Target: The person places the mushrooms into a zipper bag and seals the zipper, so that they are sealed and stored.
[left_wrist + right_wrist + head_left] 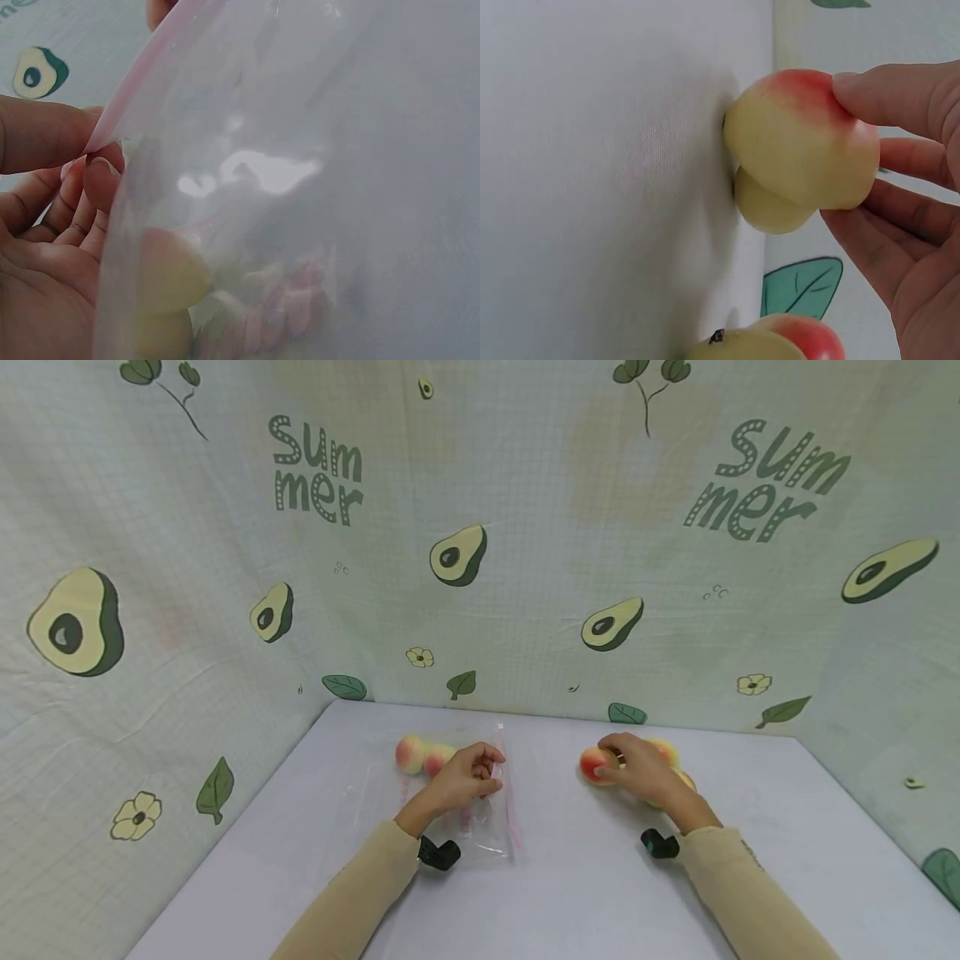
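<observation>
A clear plastic zip bag [489, 837] with a pink closure strip lies flat on the left half of the table. Two red-and-yellow peaches [411, 754] are inside it. My left hand [459, 779] pinches the bag's pink-edged opening between thumb and finger, seen close up in the left wrist view. Over on the right, my right hand [647, 770] grips another peach [802, 142], thumb on its red side and fingers beneath. Behind the gripped peach a second peach [774, 204] shows partly. More peaches [664, 750] sit beside the right hand, partly hidden by it.
The white table [555, 893] ends at the back against a hanging cloth [525, 610] printed with avocados and leaves. The cloth also rises along both sides. A small black wrist camera [439, 853] sits at the left cuff, another black camera [660, 843] at the right.
</observation>
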A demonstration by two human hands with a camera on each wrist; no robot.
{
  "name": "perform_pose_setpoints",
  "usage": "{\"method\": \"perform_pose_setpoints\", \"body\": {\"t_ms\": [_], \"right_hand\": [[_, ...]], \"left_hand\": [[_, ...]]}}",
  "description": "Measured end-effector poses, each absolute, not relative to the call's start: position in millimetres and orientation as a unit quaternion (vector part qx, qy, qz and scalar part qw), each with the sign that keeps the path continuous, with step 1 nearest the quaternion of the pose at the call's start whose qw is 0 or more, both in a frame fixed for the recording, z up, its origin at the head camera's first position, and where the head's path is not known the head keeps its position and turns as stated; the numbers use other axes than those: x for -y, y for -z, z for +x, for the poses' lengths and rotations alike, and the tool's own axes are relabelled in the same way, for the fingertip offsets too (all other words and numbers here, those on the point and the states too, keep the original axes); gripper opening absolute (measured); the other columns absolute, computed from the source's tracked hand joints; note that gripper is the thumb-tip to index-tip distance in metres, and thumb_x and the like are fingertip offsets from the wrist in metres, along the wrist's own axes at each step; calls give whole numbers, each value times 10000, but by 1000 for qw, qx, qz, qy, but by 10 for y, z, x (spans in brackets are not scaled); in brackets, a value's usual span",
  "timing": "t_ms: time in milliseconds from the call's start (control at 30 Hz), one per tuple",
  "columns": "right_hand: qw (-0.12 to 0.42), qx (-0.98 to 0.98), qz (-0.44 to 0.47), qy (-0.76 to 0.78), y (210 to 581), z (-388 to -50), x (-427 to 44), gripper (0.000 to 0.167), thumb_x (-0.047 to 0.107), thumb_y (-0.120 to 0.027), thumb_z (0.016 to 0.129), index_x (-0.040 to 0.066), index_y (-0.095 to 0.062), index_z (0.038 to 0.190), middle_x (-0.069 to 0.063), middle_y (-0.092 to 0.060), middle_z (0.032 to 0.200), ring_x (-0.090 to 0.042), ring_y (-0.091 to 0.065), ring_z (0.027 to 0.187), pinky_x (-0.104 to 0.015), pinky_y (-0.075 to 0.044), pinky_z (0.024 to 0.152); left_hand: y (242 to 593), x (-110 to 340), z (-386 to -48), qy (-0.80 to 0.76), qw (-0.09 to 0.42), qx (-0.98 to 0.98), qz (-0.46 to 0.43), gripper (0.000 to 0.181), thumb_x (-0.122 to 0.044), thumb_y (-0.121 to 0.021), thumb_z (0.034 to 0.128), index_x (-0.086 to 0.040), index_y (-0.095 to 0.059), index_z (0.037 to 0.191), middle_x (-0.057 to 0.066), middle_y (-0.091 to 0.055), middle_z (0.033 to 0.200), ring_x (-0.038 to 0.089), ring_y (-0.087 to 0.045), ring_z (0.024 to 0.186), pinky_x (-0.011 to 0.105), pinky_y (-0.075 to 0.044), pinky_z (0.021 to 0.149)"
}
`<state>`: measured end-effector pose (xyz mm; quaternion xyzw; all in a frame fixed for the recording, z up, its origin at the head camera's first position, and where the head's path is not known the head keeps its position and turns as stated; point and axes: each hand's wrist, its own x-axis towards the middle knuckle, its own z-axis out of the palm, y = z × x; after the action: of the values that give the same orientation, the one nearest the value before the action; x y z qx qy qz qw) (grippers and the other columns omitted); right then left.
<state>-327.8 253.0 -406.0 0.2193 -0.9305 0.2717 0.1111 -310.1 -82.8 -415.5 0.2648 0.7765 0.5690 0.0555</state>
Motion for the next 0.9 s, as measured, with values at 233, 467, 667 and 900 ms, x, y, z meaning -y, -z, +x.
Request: {"method": "perform_pose_setpoints", "body": {"t_ms": [233,467,667,900], "right_hand": [[86,929,222,-282,4037,-3234,-2431,366,113,-680,839,-20,-606,1172,-143,-617,1156,-294,-597,1002,-457,-503,852],[78,934,228,-262,4051,-3217,-2385,407,153,-682,858,29,-588,1234,-111,-598,1229,-310,-542,1125,-502,-446,934],[62,930,242,-271,4041,-3182,-2372,475,106,-664,845,-1,-535,1290,-153,-551,1295,-366,-478,1220,-550,-356,1014],[70,927,250,-270,4063,-3199,-2363,468,160,-715,843,20,-549,1258,-132,-568,1201,-315,-544,1079,-507,-443,925]], "left_hand": [[4151,826,-3102,-572,58,-774,266,343,61,-667,827,74,-522,1138,47,-465,815,116,-476,625,221,-435,553],[4150,817,-3103,-576,62,-772,260,319,78,-667,824,39,-539,1113,55,-467,819,126,-470,630,215,-424,551],[4150,827,-3128,-580,73,-766,269,309,108,-646,823,70,-529,1107,94,-468,813,155,-468,634,222,-424,553],[4173,823,-3128,-579,65,-770,260,325,80,-668,823,42,-536,1118,45,-465,810,120,-472,632,213,-427,556]]}}
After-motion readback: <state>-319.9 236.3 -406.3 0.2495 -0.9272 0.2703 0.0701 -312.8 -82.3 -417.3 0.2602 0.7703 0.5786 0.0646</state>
